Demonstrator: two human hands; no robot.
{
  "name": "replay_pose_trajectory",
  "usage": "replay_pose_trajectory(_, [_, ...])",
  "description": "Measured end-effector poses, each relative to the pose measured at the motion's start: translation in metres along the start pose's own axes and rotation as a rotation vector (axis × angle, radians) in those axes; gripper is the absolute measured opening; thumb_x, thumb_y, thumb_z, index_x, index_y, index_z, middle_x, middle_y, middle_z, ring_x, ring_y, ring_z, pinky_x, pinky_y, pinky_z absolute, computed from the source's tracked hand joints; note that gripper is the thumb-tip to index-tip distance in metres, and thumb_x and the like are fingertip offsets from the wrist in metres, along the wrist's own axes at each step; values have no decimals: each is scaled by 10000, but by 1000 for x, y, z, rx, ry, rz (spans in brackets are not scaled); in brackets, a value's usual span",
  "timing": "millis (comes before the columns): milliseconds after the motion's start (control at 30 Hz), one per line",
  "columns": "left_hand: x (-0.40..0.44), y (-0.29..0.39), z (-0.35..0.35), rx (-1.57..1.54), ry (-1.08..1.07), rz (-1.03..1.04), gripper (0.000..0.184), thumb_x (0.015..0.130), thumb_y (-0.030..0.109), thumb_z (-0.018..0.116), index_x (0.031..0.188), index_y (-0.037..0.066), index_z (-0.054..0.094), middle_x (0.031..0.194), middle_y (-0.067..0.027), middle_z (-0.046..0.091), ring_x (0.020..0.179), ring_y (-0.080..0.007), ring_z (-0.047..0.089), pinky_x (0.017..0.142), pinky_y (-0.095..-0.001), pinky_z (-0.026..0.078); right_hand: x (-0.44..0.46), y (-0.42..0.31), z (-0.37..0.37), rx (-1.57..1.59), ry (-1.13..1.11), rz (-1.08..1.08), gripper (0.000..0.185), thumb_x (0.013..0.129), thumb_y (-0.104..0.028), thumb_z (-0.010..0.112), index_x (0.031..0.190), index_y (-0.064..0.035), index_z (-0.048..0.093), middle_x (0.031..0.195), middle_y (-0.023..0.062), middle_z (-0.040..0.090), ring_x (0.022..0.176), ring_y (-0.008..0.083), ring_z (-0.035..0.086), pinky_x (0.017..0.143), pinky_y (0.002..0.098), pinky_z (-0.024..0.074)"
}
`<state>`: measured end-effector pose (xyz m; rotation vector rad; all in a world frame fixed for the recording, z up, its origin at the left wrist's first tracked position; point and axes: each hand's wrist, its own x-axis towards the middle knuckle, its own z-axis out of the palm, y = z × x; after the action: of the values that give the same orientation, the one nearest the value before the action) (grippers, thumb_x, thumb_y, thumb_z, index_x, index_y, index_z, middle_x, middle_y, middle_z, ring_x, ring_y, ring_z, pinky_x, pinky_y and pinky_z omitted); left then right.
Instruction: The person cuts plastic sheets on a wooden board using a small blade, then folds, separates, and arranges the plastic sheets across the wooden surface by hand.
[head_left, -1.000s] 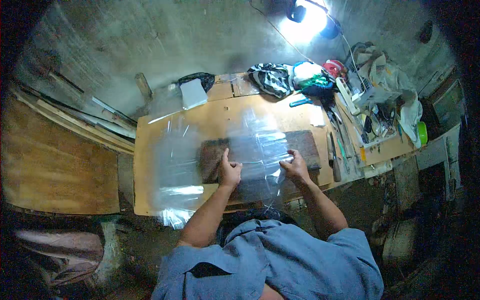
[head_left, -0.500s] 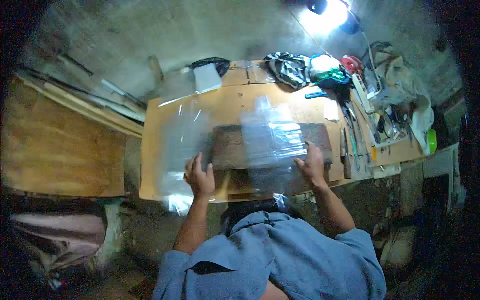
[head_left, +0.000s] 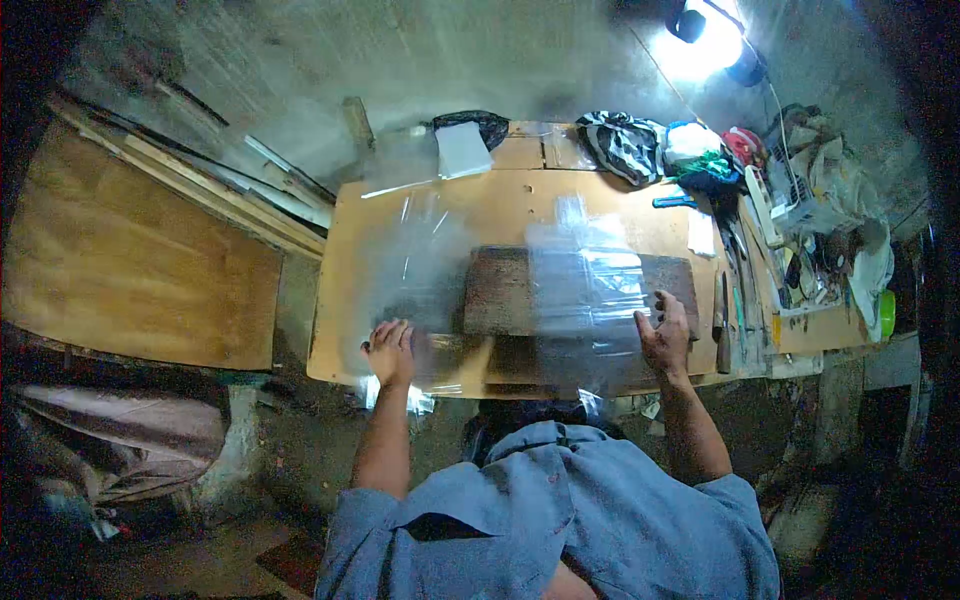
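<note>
A clear plastic sheet (head_left: 590,270) with glossy creases lies across a dark wooden board (head_left: 497,290) on the worktable. To its left spreads a second clear plastic sheet (head_left: 415,260), its edges hard to make out. My left hand (head_left: 393,350) rests palm down at the lower part of that left sheet, fingers stretched out. At the right edge of the creased sheet, over the board, my right hand (head_left: 665,338) has its fingers apart. Neither hand grips anything visible.
Hand tools (head_left: 724,330) lie along the table's right side, near a cluttered tray (head_left: 800,310). White sheets (head_left: 463,150), a striped bag (head_left: 622,148) and a blue-handled tool (head_left: 673,201) sit at the back. A lamp (head_left: 700,45) shines above. Another wooden panel (head_left: 150,270) stands left.
The view has shifted, so the table appears farther right. My left hand has moved left across the plastic and turned flatter. My right hand stays near the creased sheet's right edge.
</note>
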<state>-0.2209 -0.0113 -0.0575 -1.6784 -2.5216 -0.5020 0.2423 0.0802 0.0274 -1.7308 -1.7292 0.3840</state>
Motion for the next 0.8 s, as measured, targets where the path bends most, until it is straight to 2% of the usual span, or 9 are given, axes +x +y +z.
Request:
replay_pose_trajectory(33, [1,-3,2,-32,6,15,244,869,340,547,1052,225,661,1162,47,610,1170,-164,483,958,-479,304,0,-4,-1,22,-3,11,454,722,-152,724,1115,-37,529,978,164,581,917,320,558,810,409,452])
replay_pose_trajectory(167, [12,1,-2,80,-117,-14,245,857,329,564,1058,215,645,1161,50,599,1145,-177,493,960,-466,306,3,-22,-5,66,-2,37,421,720,-136,718,1092,-39,545,976,162,585,919,319,561,810,406,453])
replay_pose_trajectory(233, [17,6,-7,70,-236,-53,319,846,342,585,1139,218,613,1242,26,565,1191,-187,471,986,-478,287,4,-24,-6,48,-19,-14,418,717,-121,711,1094,-41,550,969,166,590,916,319,566,809,404,454])
replay_pose_trajectory(267, [16,11,-7,68,-231,-51,319,846,342,585,1139,218,613,1242,26,565,1191,-187,471,986,-478,287,5,-24,-6,49,-14,-16,418,717,-121,711,1094,-41,550,969,166,590,916,319,566,809,404,454])
replay_pose_trajectory(333, [8,22,-9,6,99,-10,412,836,350,602,1221,208,565,1325,-2,510,1246,-212,434,1023,-459,267,4,-22,-4,34,5,-19,417,716,-113,708,1095,-36,552,965,168,594,911,319,570,808,406,456])
replay_pose_trajectory(467, [14,9,6,33,73,-20,414,829,354,614,1207,188,587,1324,-25,519,1282,-236,402,1052,-421,252,4,-23,-4,48,19,-52,410,723,-120,709,1092,-28,555,973,169,597,907,317,572,805,404,460])
replay_pose_trajectory(533, [20,3,7,-137,15,-45,329,828,324,618,1115,166,640,1250,-44,574,1247,-247,433,1042,-404,279,4,-32,-8,42,5,-31,403,732,-132,712,1087,-15,561,977,170,597,907,312,575,799,400,464])
replay_pose_trajectory(633, [24,-1,9,-174,-1,-65,265,831,302,614,1034,140,668,1189,-49,609,1210,-255,458,1026,-411,306,4,-26,-2,67,-15,-24,401,736,-145,716,1081,-6,566,983,175,597,919,310,579,812,393,468])
replay_pose_trajectory(800, [29,9,2,-154,-21,-112,283,821,304,624,1042,130,661,1213,-78,589,1198,-277,460,1023,-425,314,4,-31,-4,77,-9,-7,402,733,-144,721,1077,-4,569,992,173,603,930,310,584,828,387,474])
